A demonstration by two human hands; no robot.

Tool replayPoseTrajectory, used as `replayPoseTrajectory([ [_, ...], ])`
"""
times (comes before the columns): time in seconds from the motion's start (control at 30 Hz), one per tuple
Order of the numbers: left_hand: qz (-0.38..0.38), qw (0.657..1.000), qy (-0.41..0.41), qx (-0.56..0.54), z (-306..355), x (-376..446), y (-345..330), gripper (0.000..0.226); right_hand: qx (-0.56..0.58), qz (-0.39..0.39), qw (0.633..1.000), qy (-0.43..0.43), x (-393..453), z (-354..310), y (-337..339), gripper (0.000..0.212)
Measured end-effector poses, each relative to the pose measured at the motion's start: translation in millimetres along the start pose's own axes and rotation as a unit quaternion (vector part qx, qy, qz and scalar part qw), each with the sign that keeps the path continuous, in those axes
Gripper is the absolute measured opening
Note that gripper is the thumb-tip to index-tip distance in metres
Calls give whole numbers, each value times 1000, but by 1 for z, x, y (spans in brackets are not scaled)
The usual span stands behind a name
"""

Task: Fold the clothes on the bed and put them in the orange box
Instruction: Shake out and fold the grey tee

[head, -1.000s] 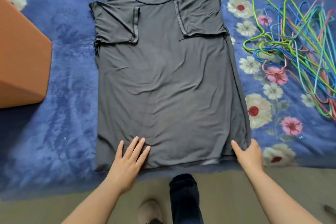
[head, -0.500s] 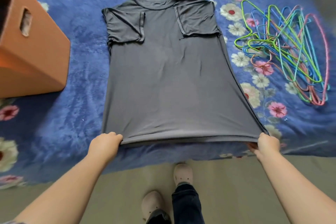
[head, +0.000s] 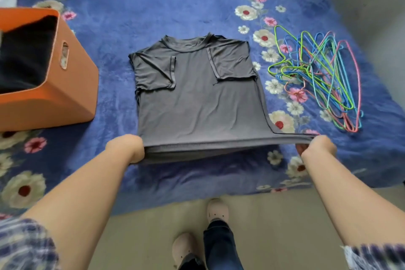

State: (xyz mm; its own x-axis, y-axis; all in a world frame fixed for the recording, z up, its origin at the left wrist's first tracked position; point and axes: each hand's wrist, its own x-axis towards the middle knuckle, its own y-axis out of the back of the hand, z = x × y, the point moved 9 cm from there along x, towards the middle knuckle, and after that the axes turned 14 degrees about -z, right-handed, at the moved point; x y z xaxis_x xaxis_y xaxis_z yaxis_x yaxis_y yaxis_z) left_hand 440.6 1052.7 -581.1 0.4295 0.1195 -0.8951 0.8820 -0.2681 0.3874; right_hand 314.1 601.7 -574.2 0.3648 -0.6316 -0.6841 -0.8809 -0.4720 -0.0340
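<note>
grey t-shirt [head: 197, 103] on blue floral bed [head: 153, 6], sleeves folded in; left hand [head: 128, 148] & right hand [head: 316, 144] each grip a hem corner, lifted taut; orange box [head: 65, 94] at left, hangers [head: 322, 76] at right

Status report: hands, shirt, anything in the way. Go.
Left hand and right hand each grip a hem corner. Shirt sleeves folded in, hem lifted off bed. Hangers lie right of the shirt, box left; nothing blocking.

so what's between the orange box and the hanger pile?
Head view: the grey T-shirt, sleeves folded in, lies on the blue floral bedcover between the orange box and the hangers.
</note>
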Motion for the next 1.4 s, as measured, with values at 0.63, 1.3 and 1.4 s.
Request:
replayPoseTrajectory([
  [0.63,276,920,93,-262,-83,98,278,16,-163,-186,960,133,139,-164,-321,41],
  [1.3,151,844,96,-506,-112,310,358,17,-246,-79,966,-34,330,-88,-460,23],
  [1.4,180,832,107,-514,-115,323,349,10,-245,-47,968,-20,347,-83,-461,40],
])
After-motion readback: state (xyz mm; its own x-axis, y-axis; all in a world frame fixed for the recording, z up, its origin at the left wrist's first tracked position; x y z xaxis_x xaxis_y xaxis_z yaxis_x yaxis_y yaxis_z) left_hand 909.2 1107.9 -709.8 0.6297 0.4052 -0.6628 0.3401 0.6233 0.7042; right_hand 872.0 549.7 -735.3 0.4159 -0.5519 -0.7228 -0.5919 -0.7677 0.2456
